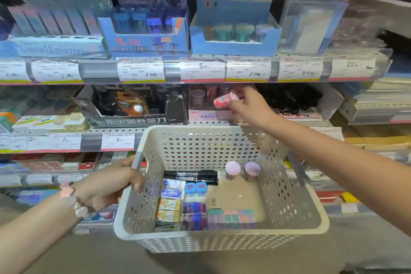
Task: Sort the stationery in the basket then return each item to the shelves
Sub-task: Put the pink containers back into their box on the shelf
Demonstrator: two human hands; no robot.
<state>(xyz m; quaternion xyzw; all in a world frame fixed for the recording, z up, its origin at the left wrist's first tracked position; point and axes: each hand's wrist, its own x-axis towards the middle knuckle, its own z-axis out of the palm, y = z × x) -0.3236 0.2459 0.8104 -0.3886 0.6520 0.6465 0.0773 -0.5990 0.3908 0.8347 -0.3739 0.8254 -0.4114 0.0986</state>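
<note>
Pink patterned cup-shaped sharpener with a pale lid point(224, 101) is pinched on its side in the fingers of the right hand point(246, 104), held at the mouth of the pink display carton point(206, 113) on the middle shelf, where similar small tubs stand behind it; the tilt looks meant to slip it under the upper shelf's row of price tags point(224, 70). That overhanging edge is what most stands in the way, and the carton's inside is too dim to show a free slot. Below, the left hand point(113, 184), with a pink beaded bracelet point(73, 200) at the wrist, curls round the rim of the white perforated plastic basket point(315, 227), keeping it level against the shelf so the goods stay within reach. Inside lie 2 more pink-lidded tubs point(242, 170), black markers point(192, 177), small blue sharpeners point(196, 188) and grouped erasers point(171, 204), already ranged by kind. Beside the pink carton sits a black display box point(133, 115).
</note>
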